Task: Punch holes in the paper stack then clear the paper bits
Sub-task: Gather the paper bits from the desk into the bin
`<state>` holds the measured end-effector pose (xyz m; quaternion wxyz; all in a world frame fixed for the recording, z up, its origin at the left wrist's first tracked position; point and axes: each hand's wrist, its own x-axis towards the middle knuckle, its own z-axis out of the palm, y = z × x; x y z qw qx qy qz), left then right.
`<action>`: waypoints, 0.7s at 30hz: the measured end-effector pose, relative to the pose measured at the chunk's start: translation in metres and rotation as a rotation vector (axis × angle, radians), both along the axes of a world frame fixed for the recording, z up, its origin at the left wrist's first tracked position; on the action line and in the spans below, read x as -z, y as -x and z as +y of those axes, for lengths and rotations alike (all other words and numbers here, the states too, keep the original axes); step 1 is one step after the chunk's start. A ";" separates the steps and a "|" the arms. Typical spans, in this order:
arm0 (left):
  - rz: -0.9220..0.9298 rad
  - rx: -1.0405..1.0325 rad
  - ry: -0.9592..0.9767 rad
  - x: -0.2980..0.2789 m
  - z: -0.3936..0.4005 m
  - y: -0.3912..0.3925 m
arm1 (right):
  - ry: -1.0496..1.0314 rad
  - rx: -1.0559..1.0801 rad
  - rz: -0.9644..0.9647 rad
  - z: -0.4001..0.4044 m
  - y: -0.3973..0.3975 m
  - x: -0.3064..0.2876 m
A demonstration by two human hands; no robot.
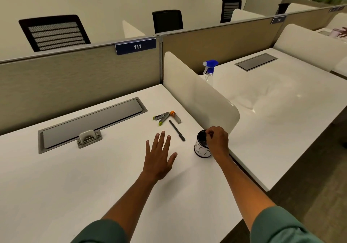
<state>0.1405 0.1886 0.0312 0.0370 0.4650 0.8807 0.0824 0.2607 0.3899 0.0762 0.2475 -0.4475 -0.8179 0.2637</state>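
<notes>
A grey hole punch (89, 138) stands on the white desk (56, 177), at the front edge of the grey cable flap. My left hand (159, 154) lies flat on the desk with fingers spread, holding nothing. My right hand (216, 140) hovers over a small black-and-white cup (201, 149) near the desk's right edge, fingertips pinched together above its rim. Whether anything is between the fingertips is too small to tell. No paper stack is in view.
A black pen (177, 130), a stapler-like tool with green tips (163, 117) and a small orange-and-white item (175, 115) lie behind my left hand. A white curved divider (197, 96) borders the desk on the right. A blue-topped spray bottle (210, 69) stands beyond it.
</notes>
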 end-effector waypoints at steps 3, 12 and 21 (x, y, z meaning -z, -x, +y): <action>0.000 0.002 -0.014 -0.003 -0.005 0.000 | -0.028 -0.025 0.033 -0.009 -0.002 -0.003; -0.012 -0.037 -0.030 -0.003 -0.058 0.010 | -0.098 -0.262 0.134 -0.084 0.016 0.006; -0.010 -0.156 -0.011 0.001 -0.152 0.034 | -0.039 -0.435 0.047 -0.189 0.059 0.025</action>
